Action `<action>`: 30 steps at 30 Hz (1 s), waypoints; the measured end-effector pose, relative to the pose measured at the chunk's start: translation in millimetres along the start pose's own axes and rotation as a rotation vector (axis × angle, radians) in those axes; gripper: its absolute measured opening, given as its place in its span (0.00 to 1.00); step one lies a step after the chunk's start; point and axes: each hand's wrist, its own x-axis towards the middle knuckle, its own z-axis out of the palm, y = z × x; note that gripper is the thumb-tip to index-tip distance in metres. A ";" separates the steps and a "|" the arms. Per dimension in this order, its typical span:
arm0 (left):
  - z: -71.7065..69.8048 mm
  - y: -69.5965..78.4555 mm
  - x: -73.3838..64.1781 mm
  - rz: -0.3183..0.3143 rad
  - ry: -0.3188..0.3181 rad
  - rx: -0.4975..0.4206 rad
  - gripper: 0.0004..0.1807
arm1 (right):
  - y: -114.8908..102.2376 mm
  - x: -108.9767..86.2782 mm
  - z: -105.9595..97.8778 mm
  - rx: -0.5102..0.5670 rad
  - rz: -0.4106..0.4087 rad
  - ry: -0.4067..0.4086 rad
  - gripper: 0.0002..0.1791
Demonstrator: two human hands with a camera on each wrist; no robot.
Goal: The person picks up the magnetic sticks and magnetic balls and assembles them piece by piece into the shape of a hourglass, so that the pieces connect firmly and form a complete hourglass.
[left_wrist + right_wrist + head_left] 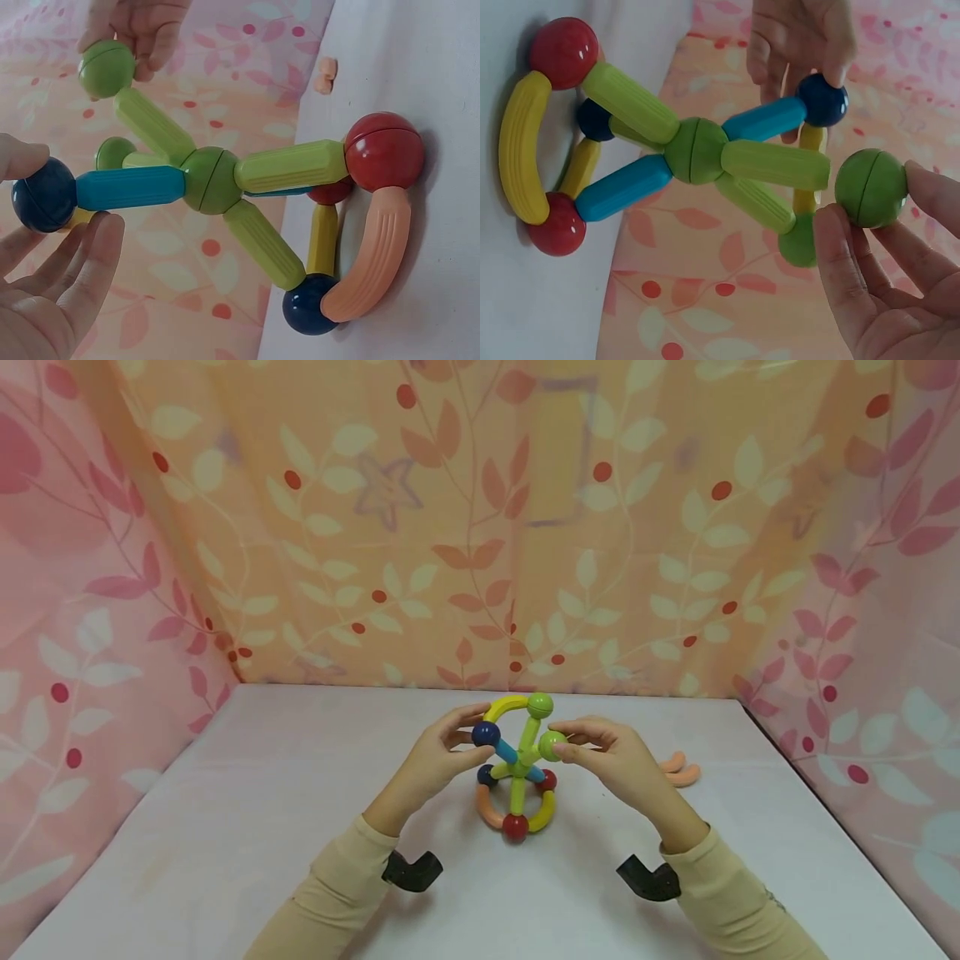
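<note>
A toy of balls and ridged rods stands upright on the table around a central green ball (212, 180). Green and blue rods fan out from it. Below, red balls (515, 827) and a navy ball (310, 304) are joined by curved yellow and orange rods. My left hand (437, 753) pinches the upper navy ball (485, 734) at a blue rod's end. With thumb and fingertips, my right hand (613, 758) holds a green ball (871, 187) at the tip of a green rod (776, 164); a narrow gap shows between them in the right wrist view. Another green ball (540, 705) tops the toy, meeting a curved yellow rod (505, 706).
Loose curved orange pieces (681, 772) lie on the white table (225, 827) behind my right forearm. Black curved pieces (414, 871) stick out near both sleeve cuffs. Patterned cloth (480, 527) encloses the table at the back and sides.
</note>
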 end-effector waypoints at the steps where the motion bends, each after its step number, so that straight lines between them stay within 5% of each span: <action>1: 0.3 0.7 0.1 -0.002 0.001 -0.001 0.32 | 0.2 0.6 1.3 -0.013 0.000 0.002 0.19; 10: 0.7 2.0 -0.1 -0.006 0.000 -0.018 0.33 | -1.0 5.2 6.3 -0.067 -0.012 0.004 0.20; 24: 0.2 0.9 -1.0 -0.012 -0.005 -0.020 0.33 | 4.7 -1.0 1.9 -0.003 0.066 0.016 0.26; 27: 0.5 1.4 -1.0 -0.016 -0.003 -0.022 0.33 | 11.0 -0.4 -15.5 0.038 0.123 0.052 0.27; 30: 1.0 2.3 -0.6 -0.024 0.002 -0.025 0.33 | 27.3 -0.2 -41.9 0.045 0.285 0.079 0.33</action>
